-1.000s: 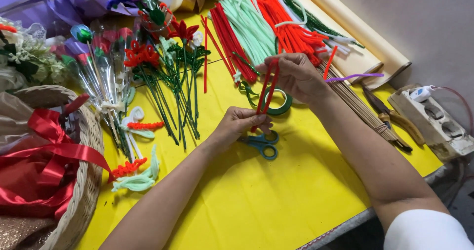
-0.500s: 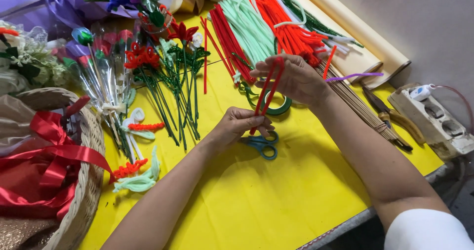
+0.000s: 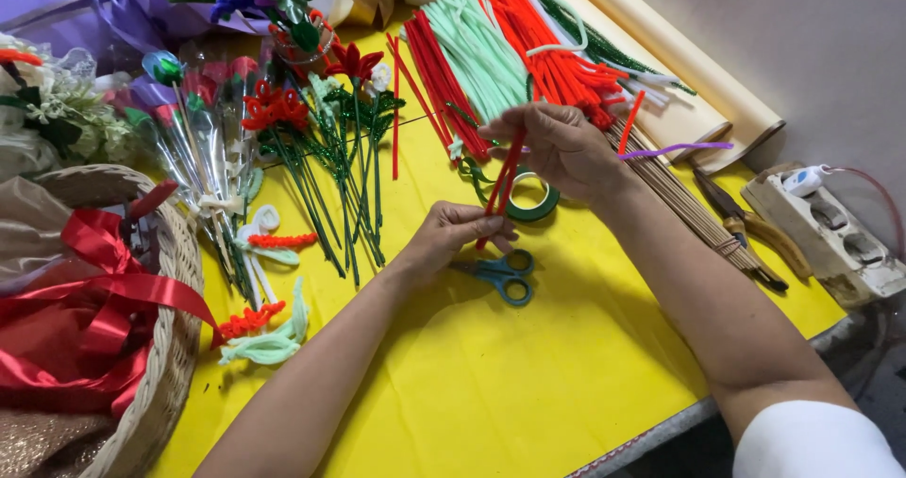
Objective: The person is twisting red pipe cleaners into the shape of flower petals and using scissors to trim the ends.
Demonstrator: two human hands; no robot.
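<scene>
Near the middle of the frame the left hand pinches the lower ends of a few red pipe cleaners, fingers curled tight around them. Up and to the right, the right hand closes its thumb and fingers on the upper ends of the same red strands, so the bundle runs slanted between the two hands, tilted slightly to the right.

Just below the left hand lie small teal-handled scissors, flat on the yellow table cover. A roll of green tape sits just behind the strands, between the two wrists. Above the right hand, at the upper centre, lie heaps of loose pipe cleaners: a red pile and a pale green pile. A sheaf of thin wooden sticks stretches along the right forearm, with pliers beside them and a white power strip at the right edge, against a grey wall.

Left of the hands stand finished red flowers on green stems. A wicker basket with red ribbon fills the lower left corner.
</scene>
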